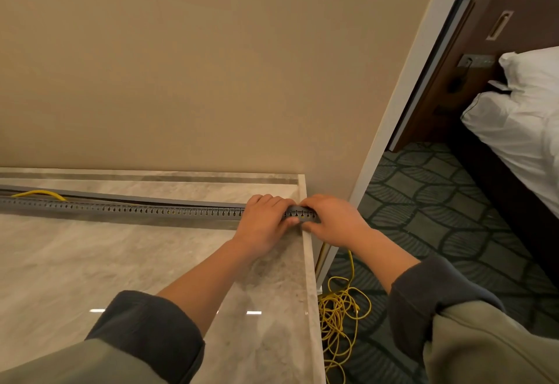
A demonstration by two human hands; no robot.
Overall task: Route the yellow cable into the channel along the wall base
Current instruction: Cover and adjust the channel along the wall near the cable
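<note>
Both hands, left hand [266,221] and right hand [331,220], seemingly grip the grey channel [127,209] end; yellow cable [341,314] below.

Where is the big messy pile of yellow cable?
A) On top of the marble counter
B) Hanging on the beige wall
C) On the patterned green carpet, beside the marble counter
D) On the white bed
C: the tangled pile of yellow cable lies on the patterned green carpet just past the edge of the grey marble counter, below the right hand.
</note>
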